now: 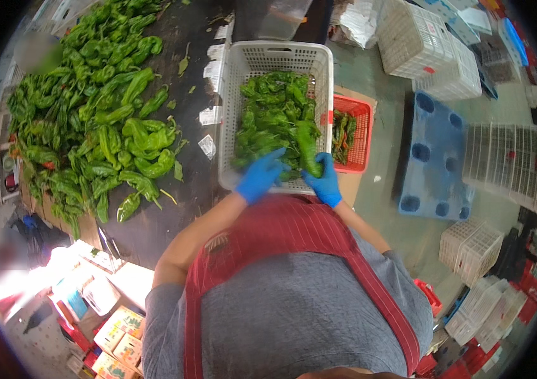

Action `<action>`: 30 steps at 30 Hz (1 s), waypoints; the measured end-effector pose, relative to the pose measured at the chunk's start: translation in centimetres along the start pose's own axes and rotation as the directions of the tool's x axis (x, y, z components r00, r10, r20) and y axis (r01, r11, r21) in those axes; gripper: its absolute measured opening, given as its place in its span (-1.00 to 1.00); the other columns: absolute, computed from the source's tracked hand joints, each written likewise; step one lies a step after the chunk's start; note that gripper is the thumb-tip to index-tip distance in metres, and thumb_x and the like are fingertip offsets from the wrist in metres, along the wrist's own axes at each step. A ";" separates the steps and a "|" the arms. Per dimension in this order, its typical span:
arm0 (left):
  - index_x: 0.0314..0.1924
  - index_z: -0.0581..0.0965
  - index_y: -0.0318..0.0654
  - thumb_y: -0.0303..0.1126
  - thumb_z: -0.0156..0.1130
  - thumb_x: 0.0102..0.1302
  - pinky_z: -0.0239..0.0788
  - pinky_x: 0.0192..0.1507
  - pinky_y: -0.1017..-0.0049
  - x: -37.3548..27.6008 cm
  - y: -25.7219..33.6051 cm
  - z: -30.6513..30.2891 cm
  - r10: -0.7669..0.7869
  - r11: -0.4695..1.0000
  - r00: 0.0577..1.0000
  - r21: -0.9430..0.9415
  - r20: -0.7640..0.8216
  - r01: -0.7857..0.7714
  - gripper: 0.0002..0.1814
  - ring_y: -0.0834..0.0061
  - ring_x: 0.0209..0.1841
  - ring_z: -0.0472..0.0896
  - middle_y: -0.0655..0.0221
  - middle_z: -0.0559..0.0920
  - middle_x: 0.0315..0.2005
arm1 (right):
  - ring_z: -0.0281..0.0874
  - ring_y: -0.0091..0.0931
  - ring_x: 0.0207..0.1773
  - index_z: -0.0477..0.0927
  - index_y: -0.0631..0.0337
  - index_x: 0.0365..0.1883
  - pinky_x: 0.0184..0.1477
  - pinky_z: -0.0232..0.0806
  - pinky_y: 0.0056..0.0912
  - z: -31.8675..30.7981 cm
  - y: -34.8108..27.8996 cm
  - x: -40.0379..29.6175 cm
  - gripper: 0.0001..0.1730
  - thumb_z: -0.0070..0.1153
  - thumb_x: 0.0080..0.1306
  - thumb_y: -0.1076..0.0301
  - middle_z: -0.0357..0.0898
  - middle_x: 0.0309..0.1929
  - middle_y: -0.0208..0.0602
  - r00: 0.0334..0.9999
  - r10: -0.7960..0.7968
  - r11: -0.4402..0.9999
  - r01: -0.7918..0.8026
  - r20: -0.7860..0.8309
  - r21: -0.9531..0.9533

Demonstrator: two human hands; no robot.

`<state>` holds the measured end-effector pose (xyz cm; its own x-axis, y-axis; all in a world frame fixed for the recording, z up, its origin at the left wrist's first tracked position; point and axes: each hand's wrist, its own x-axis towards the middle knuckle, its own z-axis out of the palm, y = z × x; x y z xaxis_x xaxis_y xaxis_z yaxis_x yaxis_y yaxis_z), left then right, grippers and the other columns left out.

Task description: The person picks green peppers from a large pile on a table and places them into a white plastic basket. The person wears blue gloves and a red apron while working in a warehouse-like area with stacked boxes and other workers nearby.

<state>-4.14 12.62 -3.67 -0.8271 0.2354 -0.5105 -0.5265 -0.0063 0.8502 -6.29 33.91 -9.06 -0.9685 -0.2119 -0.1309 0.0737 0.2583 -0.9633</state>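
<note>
Both my hands wear blue gloves and are over the near end of a white plastic crate (pixel 228 109), which holds green peppers (pixel 268 102). My right hand (pixel 324 182) grips the lower end of a long green pepper (pixel 307 144) at the crate's near right corner. Close by, my left hand (pixel 260 177) reaches over the peppers with fingers spread; it is slightly blurred, and nothing shows in its grasp. A large heap of green peppers (pixel 102 113) lies on the dark table (pixel 197 189) to the left of the crate.
Right of the white crate, a red plastic basket (pixel 368 137) stands lower and holds darker and reddish peppers (pixel 343 135). A blue plastic pallet (pixel 432 158) lies on the floor, with stacked white crates (pixel 415 42) behind it. Paper labels (pixel 208 147) run along the table near the crate. Cartons (pixel 121 331) stand lower left.
</note>
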 end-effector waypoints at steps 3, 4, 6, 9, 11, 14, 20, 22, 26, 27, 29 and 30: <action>0.33 0.28 -0.22 -0.35 0.01 0.44 0.46 -0.16 0.47 -2.9 -0.4 -2.0 0.075 0.996 0.990 -0.029 -0.123 -0.079 -0.51 0.52 -0.23 0.57 0.21 0.61 -0.07 | 0.24 -0.52 -0.19 0.27 0.13 -0.20 -0.09 0.27 -0.44 -3.3 4.1 2.0 -0.52 0.35 0.07 0.41 0.28 -0.24 -0.41 0.966 0.158 0.986 -0.145 -0.205 0.077; 0.29 0.35 -0.24 -0.35 0.02 0.44 0.43 -0.12 0.50 -4.1 -1.2 -3.1 0.161 0.986 0.971 -0.015 -0.176 -0.166 -0.56 0.54 -0.18 0.55 0.22 0.61 -0.06 | 0.26 -0.51 -0.18 0.30 0.19 -0.16 -0.08 0.28 -0.45 -4.8 4.9 2.8 -0.50 0.37 0.08 0.37 0.31 -0.22 -0.38 0.954 0.196 0.979 -0.178 -0.229 0.096; 0.25 0.39 -0.25 -0.35 0.02 0.44 0.42 -0.09 0.51 -7.7 -1.4 -4.6 0.188 0.982 0.925 0.040 -0.329 -0.185 -0.59 0.55 -0.18 0.55 0.23 0.61 -0.05 | 0.41 -0.41 -0.02 0.37 0.33 0.08 0.05 0.30 -0.38 -7.2 6.9 4.6 -0.37 0.36 0.11 0.28 0.46 -0.04 -0.17 0.966 0.035 0.986 -0.075 -0.254 -0.149; 0.18 0.46 -0.29 -0.42 0.06 0.41 0.41 -0.04 0.52 -13.9 -2.5 -6.8 0.111 0.985 0.775 -0.034 -0.623 -0.169 -0.64 0.57 -0.14 0.55 0.24 0.61 -0.02 | 0.42 -0.38 0.07 0.41 0.33 0.11 0.11 0.29 -0.36 -7.6 7.0 7.9 -0.40 0.32 0.15 0.27 0.47 0.06 -0.13 0.927 -0.318 0.831 0.170 -0.201 -0.530; 0.12 0.49 -0.38 -0.57 0.07 0.32 0.37 0.05 0.54 -18.2 -4.6 -9.8 0.199 0.973 0.582 0.091 -0.789 -0.210 -0.64 0.56 -0.05 0.56 0.31 0.63 -0.04 | 0.45 -0.44 0.06 0.47 0.32 0.08 0.11 0.30 -0.42 -5.0 7.7 9.4 -0.56 0.19 0.25 0.37 0.50 0.05 -0.14 0.981 -0.171 0.928 0.129 -0.092 -0.348; 0.15 0.48 -0.34 -0.62 0.09 0.25 0.37 0.08 0.47 -24.6 -8.2 -15.5 0.351 0.935 0.188 0.353 -0.917 -0.027 -0.57 0.46 0.01 0.56 0.22 0.60 0.02 | 0.53 -0.54 -0.10 0.53 0.28 0.01 0.00 0.36 -0.49 2.9 2.0 9.7 -0.71 0.10 0.31 0.46 0.59 -0.14 -0.19 0.987 -0.089 0.995 0.094 0.133 -0.032; 0.32 0.30 -0.10 -0.41 0.32 0.02 0.20 0.27 0.27 -28.5 -8.6 -22.0 0.451 0.479 0.298 0.509 -0.842 0.715 -0.21 0.07 0.26 0.34 0.14 0.40 0.22 | 0.61 -0.32 -0.18 0.57 0.21 -0.09 -0.11 0.42 -0.38 18.4 -7.0 5.1 -0.79 0.08 0.30 0.44 0.61 -0.18 -0.15 0.721 -0.233 0.946 0.322 0.653 -0.019; 0.30 0.32 -0.07 -0.36 0.34 -0.01 0.21 0.26 0.26 -28.0 -9.4 -23.4 0.421 0.383 0.352 0.516 -0.836 0.766 -0.22 0.06 0.25 0.34 0.14 0.40 0.20 | 0.59 -0.23 -0.16 0.57 0.20 -0.12 -0.10 0.42 -0.31 21.2 -9.4 3.0 -0.80 0.06 0.30 0.42 0.61 -0.18 -0.12 0.558 -0.298 0.920 0.385 0.775 0.077; 0.15 0.45 -0.13 -0.27 0.39 -0.07 0.29 0.14 0.21 -27.9 -10.2 -25.4 0.292 0.414 0.416 0.505 -0.861 0.757 -0.31 0.03 0.12 0.41 0.09 0.46 0.07 | 0.55 -0.15 -0.10 0.57 0.20 -0.13 -0.06 0.40 -0.21 22.6 -11.2 1.3 -0.79 0.03 0.30 0.37 0.60 -0.16 -0.07 0.316 -0.396 0.821 0.543 0.862 0.177; 0.11 0.48 -0.16 -0.27 0.41 -0.10 0.32 0.10 0.20 -27.8 -10.1 -25.5 0.246 0.432 0.450 0.513 -0.858 0.742 -0.33 0.01 0.09 0.43 0.07 0.49 0.03 | 0.55 -0.14 -0.10 0.57 0.19 -0.13 -0.06 0.40 -0.20 22.5 -10.7 1.3 -0.78 0.01 0.31 0.34 0.59 -0.16 -0.07 0.321 -0.358 0.833 0.533 0.877 0.146; 0.02 0.52 -0.27 -0.22 0.44 -0.12 0.34 0.07 0.18 -28.4 -10.7 -25.1 0.242 0.579 0.441 0.493 -0.864 0.649 -0.37 0.01 0.06 0.46 0.02 0.50 -0.01 | 0.54 -0.11 -0.09 0.57 0.19 -0.13 -0.07 0.40 -0.18 21.3 -8.8 1.6 -0.76 -0.01 0.32 0.29 0.59 -0.17 -0.06 0.379 -0.264 0.866 0.497 0.887 0.046; 0.01 0.50 -0.34 -0.23 0.44 -0.05 0.38 0.04 0.28 -29.2 -14.2 -24.9 0.394 0.585 0.339 0.518 -0.854 0.624 -0.40 0.15 0.02 0.52 0.06 0.54 -0.05 | 0.54 -0.11 -0.10 0.57 0.18 -0.14 -0.07 0.40 -0.17 20.4 -7.8 1.8 -0.76 -0.01 0.33 0.27 0.59 -0.18 -0.06 0.419 -0.243 0.882 0.472 0.875 0.019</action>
<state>22.54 -18.33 -4.07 -0.6565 -0.7526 0.0517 -0.7222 0.6468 0.2451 -3.70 12.26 -6.57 -0.2161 -0.9760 -0.0256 -0.3871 0.1097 -0.9155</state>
